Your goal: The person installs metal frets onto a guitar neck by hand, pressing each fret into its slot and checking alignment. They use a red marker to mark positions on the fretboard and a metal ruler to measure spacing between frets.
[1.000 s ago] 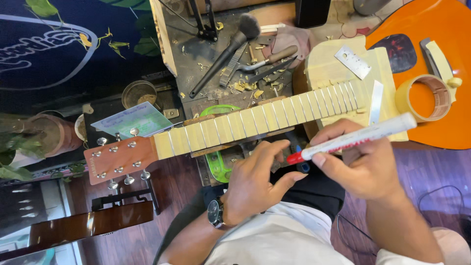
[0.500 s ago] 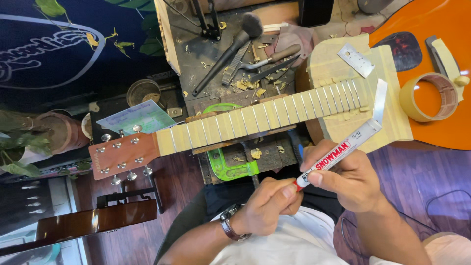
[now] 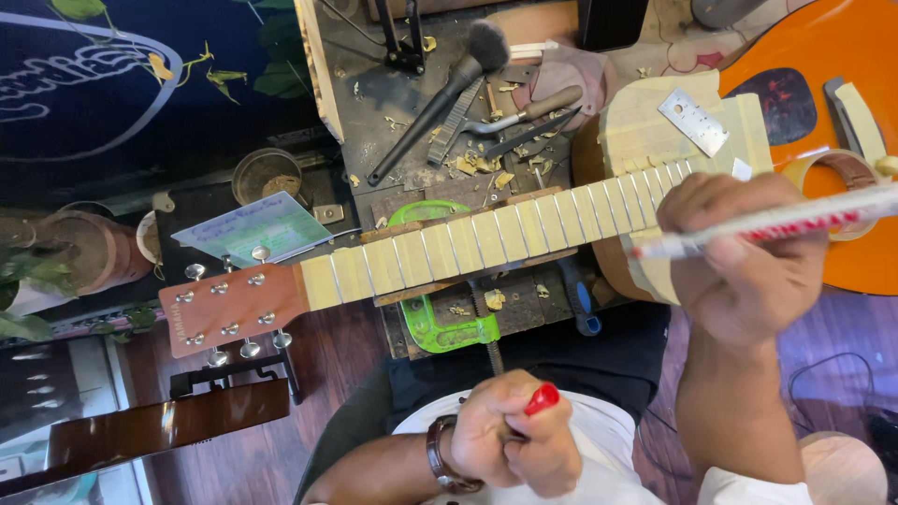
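— Marker (image 3: 767, 223) in my right hand (image 3: 744, 257), cap (image 3: 542, 398) in my left hand (image 3: 510, 444). That's how I've got things split.

— Why so far apart?

— My left fist is curled shut around the red cap, down near my lap, with the red end poking out past my knuckles. Held there, it's off the work. My right hand is wrapped around the white barrel, tip pointing left, raised over the upper end of the guitar neck (image 3: 486, 238) where it meets the body.

— Is the tip touching the frets?

— From this angle I can't tell. My hand covers the last few frets, and the tip looks to sit just above or in front of them.

— And the tape?

— Pale masking tape covers the wood between the frets all along the fingerboard, and more of it covers the top of the guitar body (image 3: 645, 131) around the neck joint. I'd judge that leaves only the metal exposed, so ink or tools stay off the wood.

— What keeps the neck steady?

— It lies across the workbench (image 3: 393, 103), headstock (image 3: 229, 309) hanging off to the left, with a green clamp (image 3: 440, 327) right under the middle of it.

— Anything else close by?

— A black brush (image 3: 440, 93) and a few hand tools among wood chips on the bench behind the neck, a small metal ruler (image 3: 694, 122) lying on the taped body, and a tape roll (image 3: 842, 173) just behind my right hand.
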